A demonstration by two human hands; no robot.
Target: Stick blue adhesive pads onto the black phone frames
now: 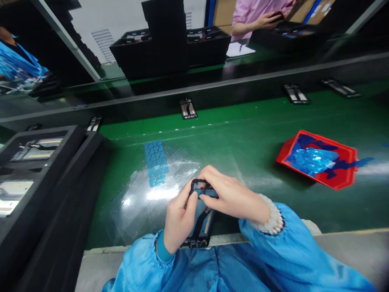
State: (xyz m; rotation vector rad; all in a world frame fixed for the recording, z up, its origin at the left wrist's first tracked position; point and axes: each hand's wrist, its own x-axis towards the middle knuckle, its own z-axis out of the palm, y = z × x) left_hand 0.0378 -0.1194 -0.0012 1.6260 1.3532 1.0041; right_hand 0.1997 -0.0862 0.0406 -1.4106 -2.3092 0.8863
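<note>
A black phone frame (200,221) with a dark ribbon cable inside lies at the green table's front edge, close to my body. My left hand (180,221) grips its upper left side, with thumb and fingers closed on the rim. My right hand (232,195) bends over the top right corner, its thumb and fingers pressed on the frame's upper part. Part of that upper end is hidden under my fingers. Left of the hands, a sheet of blue stickers (156,162) lies on clear plastic film (133,207).
A red bin (346,178) with blue film scraps stands at the right. Black foam trays (75,162) holding phone parts are stacked at the left. More phone frames (188,108) lie along the back rail. Beyond it, a person in pink (249,18) handles a dark object.
</note>
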